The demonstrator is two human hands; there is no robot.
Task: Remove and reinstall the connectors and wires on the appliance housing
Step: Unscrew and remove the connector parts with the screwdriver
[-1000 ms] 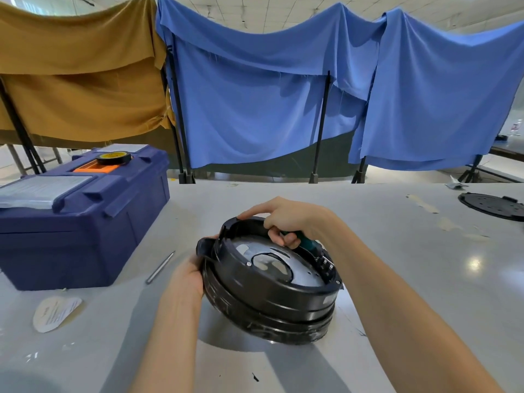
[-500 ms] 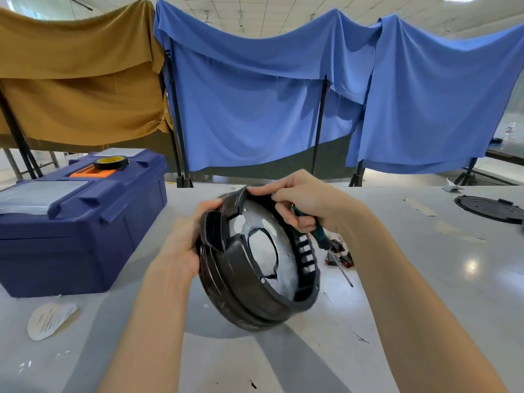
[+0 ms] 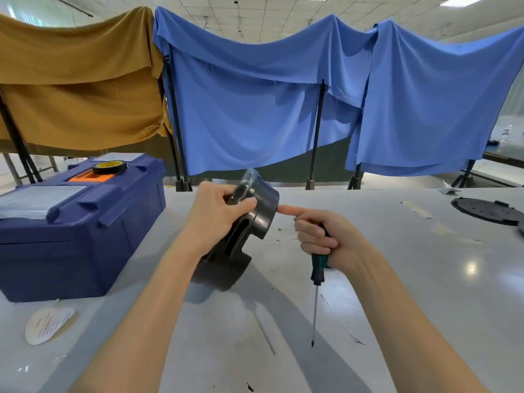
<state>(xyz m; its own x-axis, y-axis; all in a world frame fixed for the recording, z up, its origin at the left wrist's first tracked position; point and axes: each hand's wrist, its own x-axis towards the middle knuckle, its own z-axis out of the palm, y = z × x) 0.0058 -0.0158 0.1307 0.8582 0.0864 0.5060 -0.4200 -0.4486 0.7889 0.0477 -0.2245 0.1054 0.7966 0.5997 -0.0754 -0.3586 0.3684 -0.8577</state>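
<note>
From the head camera, the black appliance housing (image 3: 262, 211) has turned since half a second ago. Then it was tilted with its open face and inner metal plate toward the camera; now it stands on edge above the grey table (image 3: 397, 279), in front of the person, with only its outer wall and rim showing. Its lower part is down near the tabletop, and whether it touches cannot be told. The left hand (image 3: 215, 214) has moved from the housing's back to its upper edge, where the fingers and thumb curl round it. The right hand (image 3: 326, 239) has come off the upper rim. Three of its fingers are wrapped round the green-and-black handle of the screwdriver (image 3: 317, 268), whose shaft now points straight down at the table, and its straight index finger (image 3: 286, 210) touches the housing's side wall. By count there are two hands, one housing and one screwdriver. To the left stands one blue toolbox (image 3: 85, 236) with one roll of tape (image 3: 110, 166) on its lid, and one round paper label (image 3: 48, 324) lies near it. One flat black plate (image 3: 486, 210) lies at the far right. Three cloths hang behind the table: one mustard cloth (image 3: 79, 95) and two blue cloths (image 3: 255, 109).
</note>
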